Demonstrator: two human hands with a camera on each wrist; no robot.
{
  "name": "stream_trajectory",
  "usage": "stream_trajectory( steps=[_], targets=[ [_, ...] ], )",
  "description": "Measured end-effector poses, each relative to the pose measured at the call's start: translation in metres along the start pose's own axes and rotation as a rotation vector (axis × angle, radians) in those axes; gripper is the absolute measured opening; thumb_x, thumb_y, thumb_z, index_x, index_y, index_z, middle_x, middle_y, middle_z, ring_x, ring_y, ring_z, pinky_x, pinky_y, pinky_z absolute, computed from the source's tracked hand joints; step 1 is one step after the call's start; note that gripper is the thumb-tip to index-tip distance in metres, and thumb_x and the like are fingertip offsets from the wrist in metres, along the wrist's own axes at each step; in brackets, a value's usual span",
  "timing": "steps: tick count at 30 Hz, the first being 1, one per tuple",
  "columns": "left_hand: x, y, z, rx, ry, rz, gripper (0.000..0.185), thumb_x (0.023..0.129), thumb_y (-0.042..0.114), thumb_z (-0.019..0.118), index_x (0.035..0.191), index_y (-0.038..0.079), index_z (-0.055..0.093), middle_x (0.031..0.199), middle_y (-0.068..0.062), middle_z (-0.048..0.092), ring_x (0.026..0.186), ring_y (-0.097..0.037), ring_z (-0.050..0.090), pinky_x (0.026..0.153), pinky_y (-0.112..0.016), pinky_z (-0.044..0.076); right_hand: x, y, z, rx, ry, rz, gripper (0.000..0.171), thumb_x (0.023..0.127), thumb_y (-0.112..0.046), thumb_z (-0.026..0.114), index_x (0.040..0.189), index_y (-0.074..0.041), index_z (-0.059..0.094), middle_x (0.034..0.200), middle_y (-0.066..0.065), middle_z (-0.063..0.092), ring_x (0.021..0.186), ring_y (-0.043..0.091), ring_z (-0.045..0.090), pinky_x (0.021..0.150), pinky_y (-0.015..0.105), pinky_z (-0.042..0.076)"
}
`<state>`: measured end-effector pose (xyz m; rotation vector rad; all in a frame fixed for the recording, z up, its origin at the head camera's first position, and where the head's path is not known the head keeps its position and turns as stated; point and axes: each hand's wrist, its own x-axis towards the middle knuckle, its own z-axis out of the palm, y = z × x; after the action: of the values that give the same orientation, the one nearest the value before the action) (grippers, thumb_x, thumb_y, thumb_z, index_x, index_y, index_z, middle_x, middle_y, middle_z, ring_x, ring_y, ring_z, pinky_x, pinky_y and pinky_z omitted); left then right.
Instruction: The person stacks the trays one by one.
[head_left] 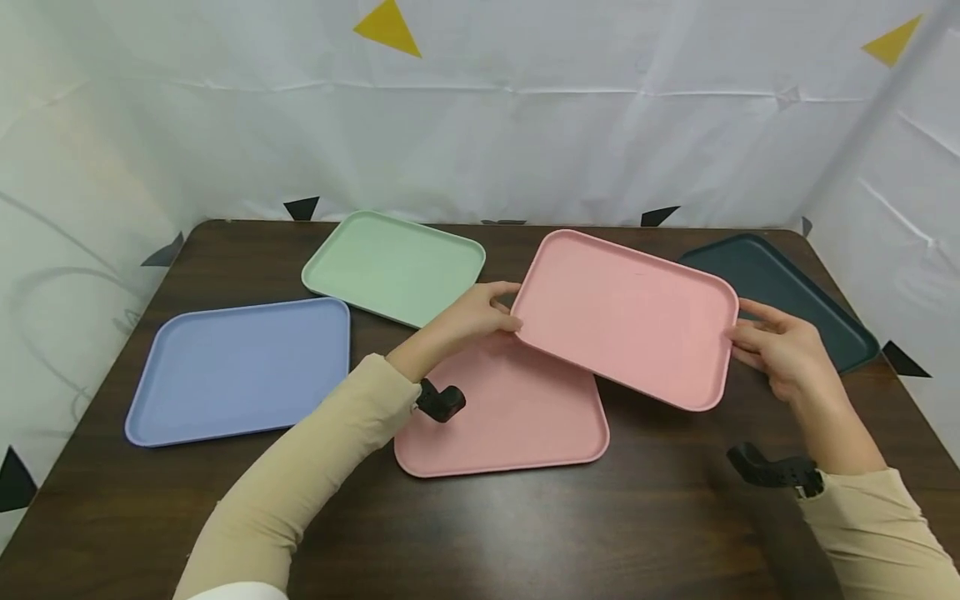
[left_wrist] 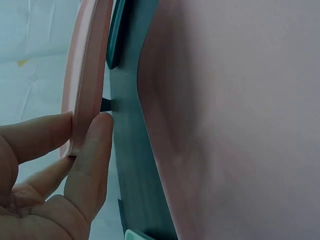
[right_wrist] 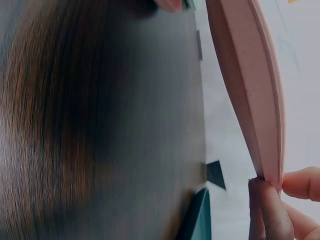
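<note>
Blue tray (head_left: pixel 238 371) lies flat at the left of the dark surface (head_left: pixel 660 517); green tray (head_left: pixel 393 267) sits behind it. Your left hand (head_left: pixel 472 315) has its grip pinched on the left edge of the upper pink tray (head_left: pixel 626 317), thumb on top, fingers (left_wrist: pixel 87 165) under the rim. That tray is lifted, tilted, overlapping the lower pink tray (head_left: pixel 510 417), which lies flat. Your right hand (head_left: pixel 780 346) pinches the tray's right edge between thumb and fingers. Dark teal tray (head_left: pixel 787 292) rests behind it, far right.

Head view looks down over table (head_left: pixel 480 533); wrist views close, sharing held pink tray (left_wrist: pixel 90 75).
</note>
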<state>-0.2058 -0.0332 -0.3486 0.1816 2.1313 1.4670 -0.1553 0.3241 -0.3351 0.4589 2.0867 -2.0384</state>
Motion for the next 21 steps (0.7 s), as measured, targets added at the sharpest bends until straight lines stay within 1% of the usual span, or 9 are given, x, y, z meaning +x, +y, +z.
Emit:
stream_trajectory(
  steps=[3,6,10,13,16,18,21],
  targets=[
    [-0.011,-0.004,-0.005,-0.022,0.003,-0.010,0.063,0.089,0.002,0.060,0.147,0.009,0.036,0.121,-0.023,0.061,0.104,-0.030,0.065,0.096,-0.039,0.053,-0.001,0.000,0.006,-0.025,-0.032,-0.013,0.082,0.089,0.002,0.061,0.150,0.006,0.007,0.074,-0.015,0.066,0.065,-0.003,0.066,0.059,0.013,0.056],
    [-0.020,-0.009,-0.009,-0.089,0.006,-0.018,0.062,0.089,-0.002,0.059,0.146,0.004,0.036,0.128,-0.024,0.057,0.110,-0.033,0.062,0.099,-0.040,0.052,-0.001,0.001,0.012,-0.052,-0.060,-0.029,0.081,0.089,0.001,0.061,0.149,0.008,0.008,0.076,-0.016,0.066,0.067,-0.003,0.066,0.060,0.013,0.056],
    [-0.025,-0.016,-0.015,-0.129,0.015,-0.036,0.055,0.090,-0.003,0.054,0.143,-0.004,0.036,0.134,-0.025,0.053,0.117,-0.033,0.058,0.100,-0.039,0.051,0.000,0.003,0.021,-0.124,-0.093,-0.051,0.079,0.090,-0.002,0.061,0.149,0.010,0.010,0.078,-0.018,0.065,0.069,-0.005,0.066,0.062,0.012,0.056],
    [-0.028,-0.021,-0.019,-0.137,0.015,-0.060,0.049,0.095,0.003,0.049,0.141,-0.008,0.036,0.135,-0.026,0.052,0.119,-0.033,0.057,0.101,-0.038,0.051,0.000,0.004,0.027,-0.185,-0.114,-0.060,0.076,0.091,-0.003,0.060,0.149,0.010,0.011,0.079,-0.020,0.064,0.071,-0.007,0.065,0.064,0.012,0.056],
    [-0.031,-0.026,-0.024,-0.129,0.009,-0.085,0.046,0.100,0.011,0.043,0.142,-0.005,0.034,0.132,-0.026,0.054,0.115,-0.030,0.060,0.095,-0.035,0.054,-0.001,0.004,0.034,-0.232,-0.136,-0.054,0.075,0.092,-0.006,0.060,0.149,0.009,0.014,0.080,-0.021,0.064,0.073,-0.007,0.065,0.065,0.013,0.057],
    [-0.034,-0.030,-0.028,-0.094,0.007,-0.093,0.045,0.102,0.017,0.040,0.143,-0.001,0.034,0.129,-0.025,0.057,0.109,-0.026,0.063,0.088,-0.031,0.056,-0.001,0.004,0.038,-0.256,-0.156,-0.043,0.074,0.093,-0.007,0.060,0.149,0.008,0.015,0.082,-0.022,0.064,0.074,-0.007,0.065,0.067,0.013,0.057],
    [-0.039,-0.035,-0.033,-0.037,-0.005,-0.092,0.045,0.104,0.023,0.037,0.146,0.006,0.034,0.123,-0.023,0.060,0.099,-0.022,0.065,0.078,-0.026,0.055,-0.003,0.004,0.045,-0.283,-0.177,-0.033,0.072,0.093,-0.007,0.059,0.150,0.006,0.015,0.083,-0.023,0.064,0.076,-0.008,0.065,0.068,0.013,0.057]
  ],
)
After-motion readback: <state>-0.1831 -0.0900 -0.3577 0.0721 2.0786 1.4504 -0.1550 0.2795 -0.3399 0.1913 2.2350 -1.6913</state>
